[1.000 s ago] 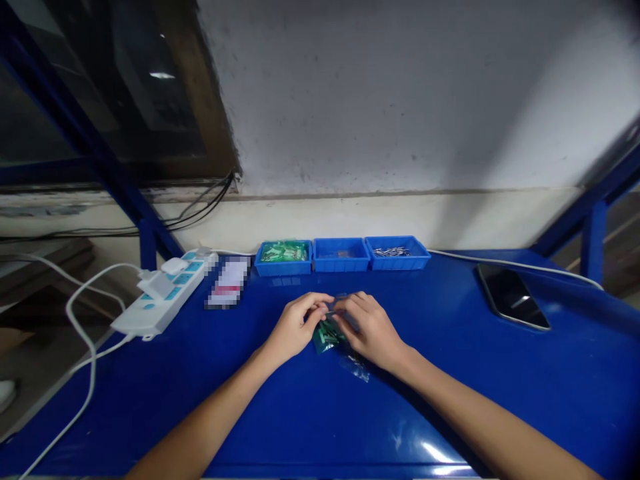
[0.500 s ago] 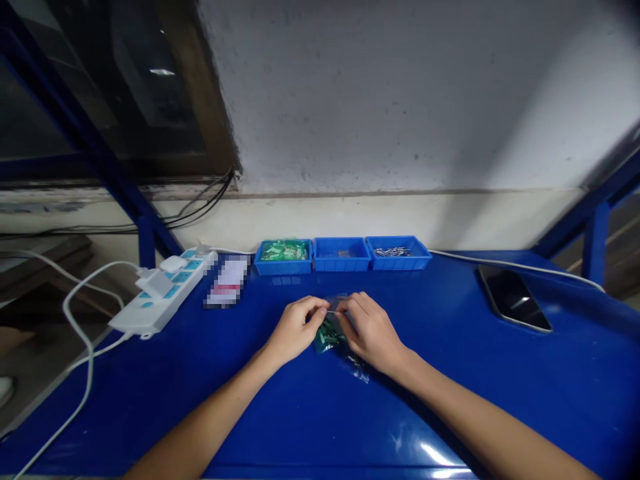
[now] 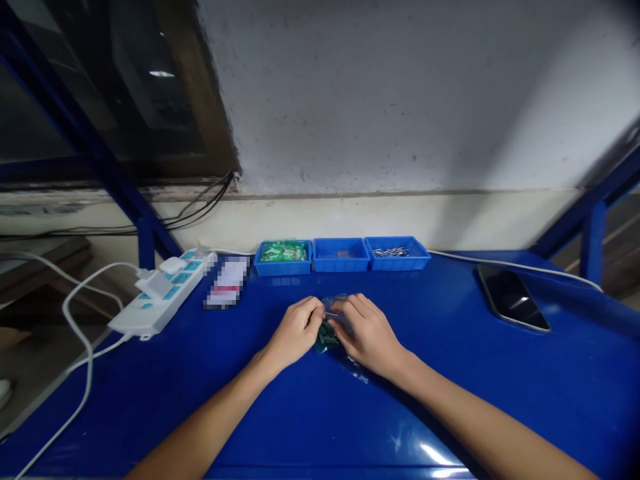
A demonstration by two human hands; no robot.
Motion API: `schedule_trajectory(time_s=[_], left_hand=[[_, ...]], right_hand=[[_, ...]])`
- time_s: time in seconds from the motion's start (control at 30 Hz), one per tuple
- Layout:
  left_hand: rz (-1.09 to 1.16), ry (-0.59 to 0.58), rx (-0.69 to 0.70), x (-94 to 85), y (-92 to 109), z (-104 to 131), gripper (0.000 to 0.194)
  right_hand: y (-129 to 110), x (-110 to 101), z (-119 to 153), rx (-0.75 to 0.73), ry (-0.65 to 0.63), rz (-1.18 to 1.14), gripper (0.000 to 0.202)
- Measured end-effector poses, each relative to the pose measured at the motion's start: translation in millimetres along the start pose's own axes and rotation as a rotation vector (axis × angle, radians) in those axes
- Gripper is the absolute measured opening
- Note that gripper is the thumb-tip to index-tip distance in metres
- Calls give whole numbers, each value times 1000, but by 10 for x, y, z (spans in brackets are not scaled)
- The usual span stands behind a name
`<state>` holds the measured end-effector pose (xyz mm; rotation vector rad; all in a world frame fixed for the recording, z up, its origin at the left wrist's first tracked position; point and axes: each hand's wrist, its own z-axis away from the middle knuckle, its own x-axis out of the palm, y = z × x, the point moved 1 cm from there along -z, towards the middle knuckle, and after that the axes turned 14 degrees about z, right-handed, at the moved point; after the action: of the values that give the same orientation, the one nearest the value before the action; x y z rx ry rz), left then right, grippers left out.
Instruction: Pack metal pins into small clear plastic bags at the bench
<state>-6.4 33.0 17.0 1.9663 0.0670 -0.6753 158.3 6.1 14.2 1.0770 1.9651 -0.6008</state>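
A clear plastic bag with dark green pieces (image 3: 326, 337) lies on the blue table (image 3: 320, 413) between my hands. My left hand (image 3: 299, 330) is closed at the bag's left upper edge, thumb and fingers pinched together. Between the hands shows a thin grey metallic piece (image 3: 331, 314), its left end at my left fingertips. My right hand (image 3: 367, 330) curls over the right side of the bag, fingers bent round the clear plastic. Part of the bag is hidden under that hand.
Three blue trays stand along the wall: green pieces in the left tray (image 3: 283, 268), a few small bits in the middle one (image 3: 342, 265), metal screws in the right one (image 3: 399, 263). A power strip (image 3: 160, 300) and blurred phone-like object (image 3: 227, 283) lie left, a black phone (image 3: 515, 298) right.
The fingers of both hands have drawn slightly apart, and the thin metallic piece between them shows more clearly. The trays and phone have kept their places.
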Motion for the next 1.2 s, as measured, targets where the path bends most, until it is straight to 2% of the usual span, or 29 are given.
schedule_trajectory(time_s=[0.17,0.43,0.63,0.73,0.9,1.03,1.2], left_hand=[[-1,13,4,-4,-12,-3,27],[92,60,-68,-20,-81,-22,30],[75,124,-38,-69,-66,-19,31],[36,96,-3,-49,-70,-9,31],[34,15,-20,0,-96,4,33],[19,-42,-7,15,-65,10,37],[41,-82,-3,23,-14,23,38]], right_hand=[[-8,-32,-1,26,14,-38,14],[43,-28,15,92,141,-122,5],[48,-19,2,80,137,-83,5],[42,-8,2,82,115,-74,5],[40,-1,12,95,50,-65,27],[17,8,11,-13,26,-54,9],[31,28,10,2,43,-33,11]])
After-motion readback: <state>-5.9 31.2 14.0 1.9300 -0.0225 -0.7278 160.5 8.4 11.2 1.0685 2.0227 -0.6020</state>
